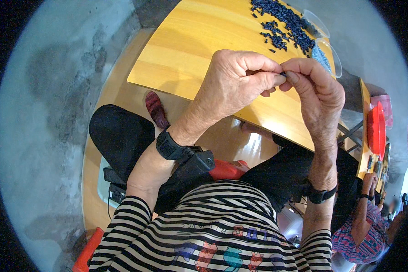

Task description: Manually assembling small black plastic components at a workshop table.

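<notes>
Above the near part of a yellow wooden table (181, 50), my two hands meet fingertip to fingertip. Between thumb and index finger, my left hand (235, 81) pinches a small dark piece (283, 74), mostly covered by the fingers. My right hand (319, 90) pinches at the same spot from the other side, its thumb and index finger closed on the piece. Farther back on the table lies a loose pile of small dark cylindrical pieces (285, 22). Right of the pile, a clear container (335, 56) holds light blue small parts (321, 58).
A second clear container (319, 22) lies by the pile at the far right edge. To the right, another table carries a red basin (377, 131) and a pink container (384, 106). A person in a patterned top (362, 231) sits there. Grey wall stands at left.
</notes>
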Demonstrator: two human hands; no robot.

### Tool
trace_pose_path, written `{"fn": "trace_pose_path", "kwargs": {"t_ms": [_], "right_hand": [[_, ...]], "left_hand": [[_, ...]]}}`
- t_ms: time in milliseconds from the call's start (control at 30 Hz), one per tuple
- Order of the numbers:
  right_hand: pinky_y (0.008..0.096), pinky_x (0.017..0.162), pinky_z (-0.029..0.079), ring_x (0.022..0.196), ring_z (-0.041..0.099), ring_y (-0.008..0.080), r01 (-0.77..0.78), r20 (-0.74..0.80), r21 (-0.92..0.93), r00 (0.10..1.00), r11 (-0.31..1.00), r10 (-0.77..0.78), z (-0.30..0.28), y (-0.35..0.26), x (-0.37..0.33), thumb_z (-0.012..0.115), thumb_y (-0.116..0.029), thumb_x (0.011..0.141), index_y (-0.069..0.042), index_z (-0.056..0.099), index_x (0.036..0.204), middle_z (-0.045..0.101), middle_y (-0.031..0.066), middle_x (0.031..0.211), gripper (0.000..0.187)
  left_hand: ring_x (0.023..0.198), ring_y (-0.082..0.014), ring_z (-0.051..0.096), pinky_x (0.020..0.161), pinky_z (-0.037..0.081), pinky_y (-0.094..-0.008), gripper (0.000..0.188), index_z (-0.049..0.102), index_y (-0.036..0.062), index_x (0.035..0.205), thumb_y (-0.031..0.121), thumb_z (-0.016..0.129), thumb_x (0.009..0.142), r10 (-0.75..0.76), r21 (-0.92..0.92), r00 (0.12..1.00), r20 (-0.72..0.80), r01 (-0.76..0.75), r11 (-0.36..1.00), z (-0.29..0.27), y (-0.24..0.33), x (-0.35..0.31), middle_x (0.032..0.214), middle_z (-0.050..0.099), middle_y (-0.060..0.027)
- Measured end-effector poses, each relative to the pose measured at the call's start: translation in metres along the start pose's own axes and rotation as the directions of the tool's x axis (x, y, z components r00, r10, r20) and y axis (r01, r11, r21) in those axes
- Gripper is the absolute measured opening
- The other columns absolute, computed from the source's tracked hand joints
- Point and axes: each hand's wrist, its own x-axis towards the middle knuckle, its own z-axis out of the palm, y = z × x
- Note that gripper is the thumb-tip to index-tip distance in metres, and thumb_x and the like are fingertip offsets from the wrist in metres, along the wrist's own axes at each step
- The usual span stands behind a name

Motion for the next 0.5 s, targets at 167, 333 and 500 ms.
{"fn": "trace_pose_path", "kwargs": {"t_ms": [167, 333, 500], "right_hand": [[0.0231, 0.058, 0.048, 0.064, 0.061, 0.0129, 0.148, 0.018, -0.104, 0.989, 0.983, -0.147, -0.0017, 0.0022, 0.0031, 0.059, 0.002, 0.080, 0.000, 0.060, 0.082, 0.060, 0.0068, 0.073, 0.003], [0.0306, 0.058, 0.049, 0.067, 0.060, 0.0212, 0.357, 0.161, -0.471, 0.934, 0.807, -0.319, -0.0069, -0.0046, 0.0042, 0.057, 0.001, 0.080, -0.005, 0.055, 0.086, 0.057, 0.0085, 0.079, 0.009], [0.0312, 0.058, 0.049, 0.069, 0.060, 0.0221, 0.328, 0.216, -0.448, 0.943, 0.832, -0.255, -0.0070, -0.0034, 0.0051, 0.055, 0.003, 0.078, -0.005, 0.052, 0.088, 0.055, 0.0091, 0.081, 0.013]], "left_hand": [[0.062, -0.0099, 0.062, 0.056, 0.051, -0.0210, 0.014, 0.067, -0.0019, 0.090, 0.009, 0.067, 0.082, -0.017, -0.035, 1.000, 0.017, 0.017, 0.999, -0.0003, 0.0004, -0.0005, 0.072, 0.066, -0.0068], [0.060, -0.0096, 0.061, 0.056, 0.051, -0.0210, 0.015, 0.068, -0.0023, 0.089, 0.010, 0.067, 0.082, -0.100, -0.028, 0.993, 0.057, 0.102, 0.994, -0.0004, 0.0030, 0.0005, 0.070, 0.066, -0.0059], [0.060, -0.0092, 0.060, 0.055, 0.050, -0.0208, 0.015, 0.068, -0.0024, 0.089, 0.011, 0.067, 0.082, -0.164, -0.092, 0.984, 0.068, 0.170, 0.981, -0.0002, 0.0022, 0.0000, 0.070, 0.065, -0.0058]]}}
